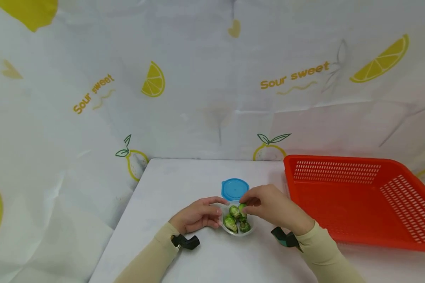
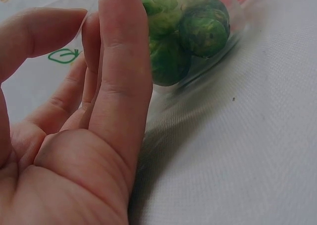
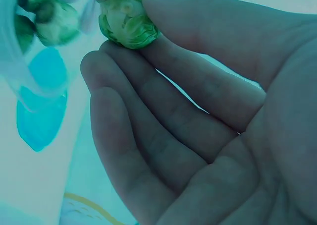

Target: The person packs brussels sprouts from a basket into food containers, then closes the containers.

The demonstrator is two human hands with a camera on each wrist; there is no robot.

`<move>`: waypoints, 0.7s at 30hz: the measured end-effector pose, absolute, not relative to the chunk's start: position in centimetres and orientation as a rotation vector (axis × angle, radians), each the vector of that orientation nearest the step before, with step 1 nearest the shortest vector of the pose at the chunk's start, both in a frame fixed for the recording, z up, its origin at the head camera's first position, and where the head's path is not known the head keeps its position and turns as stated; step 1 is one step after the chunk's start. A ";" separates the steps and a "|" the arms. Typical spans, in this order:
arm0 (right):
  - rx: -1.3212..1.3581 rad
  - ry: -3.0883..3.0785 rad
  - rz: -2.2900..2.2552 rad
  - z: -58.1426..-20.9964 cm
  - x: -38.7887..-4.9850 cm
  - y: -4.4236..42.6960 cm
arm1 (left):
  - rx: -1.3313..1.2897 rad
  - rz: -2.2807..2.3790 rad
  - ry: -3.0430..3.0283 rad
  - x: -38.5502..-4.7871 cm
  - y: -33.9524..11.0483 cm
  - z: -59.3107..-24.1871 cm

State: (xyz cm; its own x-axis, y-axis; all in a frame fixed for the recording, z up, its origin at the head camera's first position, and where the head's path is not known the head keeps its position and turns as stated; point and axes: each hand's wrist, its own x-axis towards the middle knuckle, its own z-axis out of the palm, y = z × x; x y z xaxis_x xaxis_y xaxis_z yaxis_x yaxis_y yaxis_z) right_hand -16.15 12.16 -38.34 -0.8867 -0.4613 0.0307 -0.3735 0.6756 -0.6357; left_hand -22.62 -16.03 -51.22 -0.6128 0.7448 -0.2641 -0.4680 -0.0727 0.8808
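A small clear plastic bowl (image 1: pixel 238 234) stands on the white table with several green Brussels sprouts (image 1: pixel 231 223) inside. My left hand (image 1: pixel 202 214) holds the bowl's left side, index finger along the far rim and thumb nearer. In the left wrist view the thumb (image 2: pixel 121 61) lies against the bowl wall, beside the sprouts (image 2: pixel 204 29). Over the bowl's right side, my right hand (image 1: pixel 270 206) pinches one Brussels sprout (image 3: pixel 126 19) between thumb and fingertips. Its cut stem end shows in the right wrist view, apart from the sprouts (image 3: pixel 57 24) in the bowl.
A blue lid (image 1: pixel 235 188) lies flat on the table just behind the bowl. To the right stands a large red perforated basket (image 1: pixel 340 212), close to my right forearm. Behind the table hangs a white lemon-print sheet (image 1: pixel 205 86).
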 end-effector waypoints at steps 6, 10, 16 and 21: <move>-0.603 2.747 -0.969 -39.7 -16.0 11.3 | 0.335 1.809 1.337 -22.8 -16.0 -51.3; -0.587 2.746 -0.958 -40.2 -15.9 10.9 | 0.341 1.811 1.327 -22.7 -16.1 -51.2; -0.587 2.741 -0.934 -40.9 -16.0 10.3 | 0.337 1.815 1.332 -22.6 -16.2 -51.1; -0.571 2.733 -0.933 -41.4 -16.0 10.2 | 0.325 1.819 1.332 -22.6 -16.2 -51.2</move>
